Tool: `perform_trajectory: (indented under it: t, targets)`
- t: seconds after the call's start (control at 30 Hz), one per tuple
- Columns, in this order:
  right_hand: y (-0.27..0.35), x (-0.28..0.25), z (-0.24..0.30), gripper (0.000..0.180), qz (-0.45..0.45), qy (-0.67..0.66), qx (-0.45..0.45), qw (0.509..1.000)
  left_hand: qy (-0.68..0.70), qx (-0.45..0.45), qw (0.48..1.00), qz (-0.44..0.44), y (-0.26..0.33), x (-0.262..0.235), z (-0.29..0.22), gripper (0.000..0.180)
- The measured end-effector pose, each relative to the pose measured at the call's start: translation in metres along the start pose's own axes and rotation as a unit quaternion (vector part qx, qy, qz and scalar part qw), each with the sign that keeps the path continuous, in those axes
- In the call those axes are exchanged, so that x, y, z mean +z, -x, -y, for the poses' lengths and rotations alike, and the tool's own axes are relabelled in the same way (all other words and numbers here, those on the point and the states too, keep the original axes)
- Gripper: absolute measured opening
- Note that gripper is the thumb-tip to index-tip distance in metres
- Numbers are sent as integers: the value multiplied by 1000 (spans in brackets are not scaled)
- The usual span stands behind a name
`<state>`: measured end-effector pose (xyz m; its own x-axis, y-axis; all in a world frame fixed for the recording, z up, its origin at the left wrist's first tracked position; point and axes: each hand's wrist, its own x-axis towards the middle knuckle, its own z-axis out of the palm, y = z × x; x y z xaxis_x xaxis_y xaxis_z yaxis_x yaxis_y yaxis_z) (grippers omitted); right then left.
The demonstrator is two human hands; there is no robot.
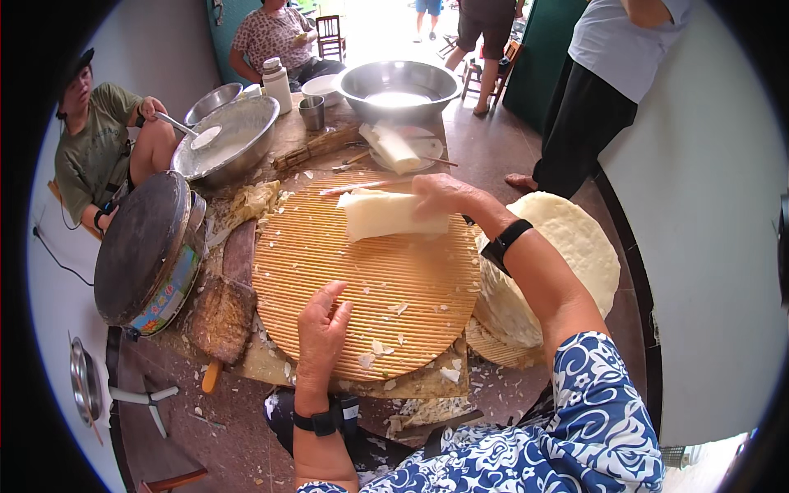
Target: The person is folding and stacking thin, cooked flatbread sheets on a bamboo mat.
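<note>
A pale, thin flatbread [378, 215], folded into a flat roll, lies at the far part of a round ridged wooden board [362, 287]. My right hand [448, 199] is over the roll's right end, its fingers curled down on it and partly blurred. Near the board's front left, my left hand [322, 329] is open and holds nothing, its thumb apart from the fingers. White flakes lie scattered on the board. A thin pale stick [355, 188] rests just beyond the folded flatbread. Right of the board, beside my right forearm, sits a tall stack of round flatbreads [567, 255].
A round black griddle [141, 246] stands tilted at left, near a crusted brown paddle [220, 320]. A person holds a ladle [204, 138] in a batter bowl [263, 135]. Farther back are a wide metal basin [349, 82], a metal cup [311, 113] and another rolled flatbread [390, 149] on a plate.
</note>
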<state>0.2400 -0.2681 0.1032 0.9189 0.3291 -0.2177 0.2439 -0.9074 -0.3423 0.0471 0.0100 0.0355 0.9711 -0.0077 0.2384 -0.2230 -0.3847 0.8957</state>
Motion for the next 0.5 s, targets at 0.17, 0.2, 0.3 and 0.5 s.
perform_trajectory:
  t: [0.17,0.2,0.3,0.5]
  targets:
    - [19,22,-20,37,-57,-242,-80,965,14,-23,1000,2,0,-2,-5,29]
    - [21,23,-29,31,-56,-397,-66,914,10,-19,1000,1,0,-2,-4,29]
    - [15,16,-68,29,-159,-501,-42,850,3,4,1000,0,-2,4,-1,30]
    - [-11,-2,-78,28,-246,-501,113,822,-3,-15,1000,3,2,-1,2,30]
